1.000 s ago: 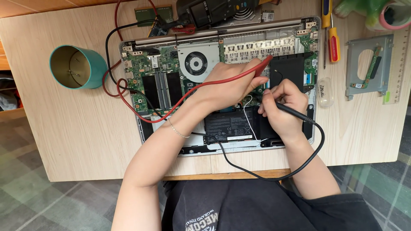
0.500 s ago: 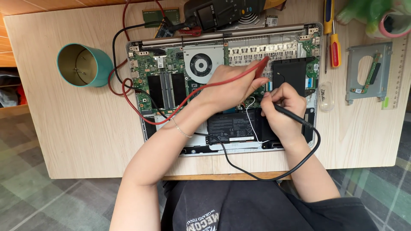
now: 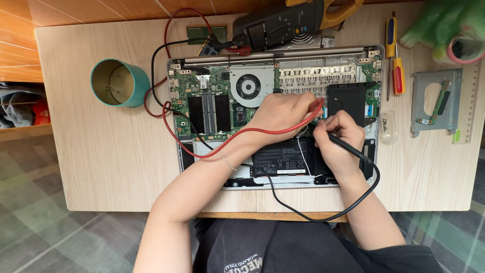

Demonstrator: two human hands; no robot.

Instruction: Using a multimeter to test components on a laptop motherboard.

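An opened laptop [image 3: 202, 146] lies on the wooden table [image 3: 111, 167], its green circuit board [image 3: 202, 108], round fan [image 3: 248, 86] and black battery [image 3: 283, 159] exposed. My left hand [image 3: 280, 114] grips a red test probe [image 3: 316, 107], tip pressed to the board near the middle. My right hand [image 3: 339, 141] holds a black test probe [image 3: 346, 146] like a pen, tip just beside the red one. Red and black leads run back to a dark multimeter [image 3: 273, 25] with a yellow clamp at the table's far edge.
A teal tin can [image 3: 118, 82] stands at the left. Screwdrivers with red and yellow handles [image 3: 396, 63] lie right of the laptop, beside a grey metal bracket [image 3: 437, 103]. A small clear case [image 3: 388, 126] lies nearby. Green material and a pink-rimmed cup [image 3: 462, 48] are at the far right.
Both hands have stayed on the probes at the same spot on the board. The view has shifted slightly, so the table sits lower in the frame.
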